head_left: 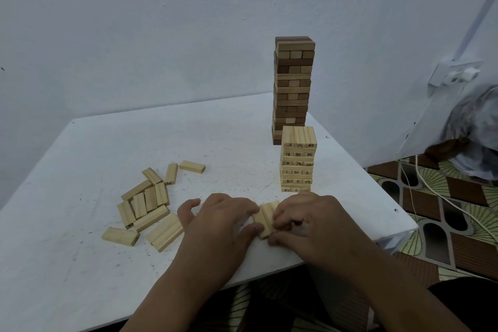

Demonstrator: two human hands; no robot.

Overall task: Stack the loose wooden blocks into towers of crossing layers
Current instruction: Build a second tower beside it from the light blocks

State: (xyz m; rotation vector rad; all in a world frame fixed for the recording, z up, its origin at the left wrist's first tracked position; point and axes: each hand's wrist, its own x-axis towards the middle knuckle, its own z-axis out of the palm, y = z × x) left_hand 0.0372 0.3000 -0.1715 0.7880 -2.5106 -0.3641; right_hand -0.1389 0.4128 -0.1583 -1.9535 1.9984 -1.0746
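Near the table's front edge, my left hand (221,221) and my right hand (310,221) hold a small group of pale wooden blocks (265,217) between them, fingers curled on either side. Just beyond stands a short tower of pale numbered blocks (297,159) in crossing layers. Behind it rises a taller tower of mixed brown blocks (292,86). A pile of several loose pale blocks (151,202) lies to the left of my hands.
The white table (107,277) ends close on the right, with patterned floor (436,210) and a white cable (431,191) beyond. A wall socket (455,73) and a plastic-covered bundle (477,127) sit at the right.
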